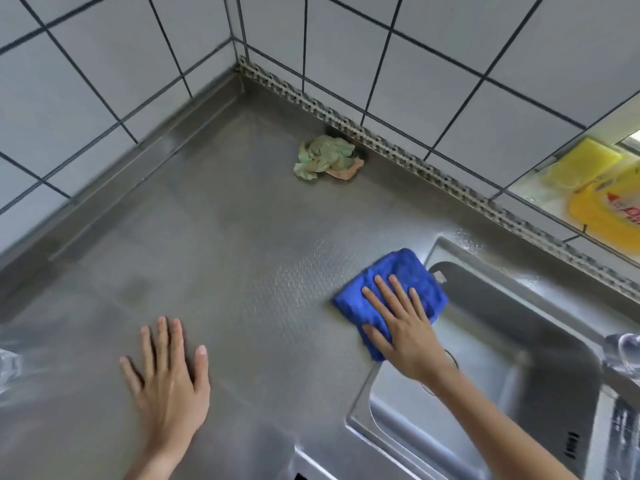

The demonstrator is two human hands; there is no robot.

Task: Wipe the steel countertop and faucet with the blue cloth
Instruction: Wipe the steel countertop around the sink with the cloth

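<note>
The folded blue cloth [401,278] lies on the steel countertop [225,237], right at the left rim of the sink. My right hand [401,327] presses flat on the cloth with straight, spread fingers. My left hand [169,372] rests flat on the bare countertop at the lower left, fingers straight, holding nothing. The faucet [623,351] shows only as a shiny part at the right edge of the view.
A crumpled green and orange rag [325,157] lies by the back wall. The steel sink basin [502,341] opens at the right. Yellow sponge [581,164] and yellow bottle [609,209] sit on a ledge at the far right. Tiled walls enclose the corner.
</note>
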